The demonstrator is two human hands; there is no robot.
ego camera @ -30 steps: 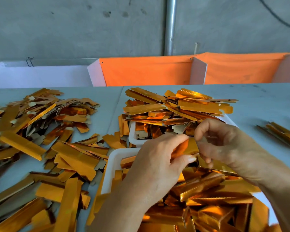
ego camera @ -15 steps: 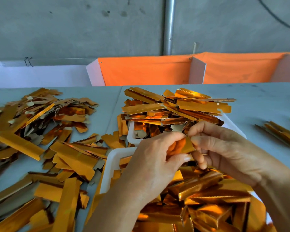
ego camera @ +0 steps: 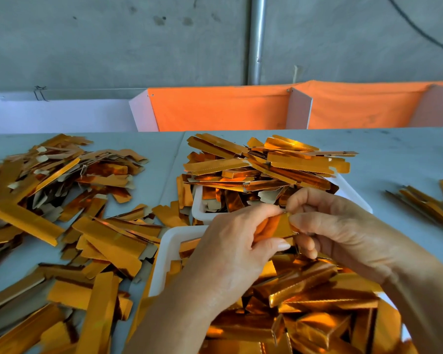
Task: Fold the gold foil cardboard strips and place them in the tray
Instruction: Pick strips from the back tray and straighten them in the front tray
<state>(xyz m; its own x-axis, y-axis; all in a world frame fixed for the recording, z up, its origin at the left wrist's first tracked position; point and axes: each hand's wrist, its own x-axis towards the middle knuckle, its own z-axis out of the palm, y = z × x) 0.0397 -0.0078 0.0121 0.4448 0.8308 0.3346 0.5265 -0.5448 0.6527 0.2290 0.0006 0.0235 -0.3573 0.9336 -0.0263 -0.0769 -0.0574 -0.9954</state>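
Both hands meet over the near tray (ego camera: pixel 164 254), a white one heaped with folded gold strips (ego camera: pixel 302 284). Left hand (ego camera: pixel 230 254) has fingers curled over the left part of one gold strip (ego camera: pixel 276 226), thumb tip underneath, pinching it. Right hand (ego camera: pixel 343 231) pinches the same strip's right end between thumb and forefinger, other fingers curled below. The strip sits bent between the two hands, above the tray's far end, not touching the heap as far as can be told. Behind the hands, a second white tray (ego camera: pixel 198 208) piled high with flat strips (ego camera: pixel 279 164). Loose strips lie scattered over the grey tabletop (ego camera: pixel 161 154) on the left (ego camera: pixel 62 200), with a smaller bunch at the far right (ego camera: pixel 425 203). Orange cloth (ego camera: pixel 215 108) hangs along the tabletop's back edge; a metal pipe (ego camera: pixel 256 39) runs up the grey wall
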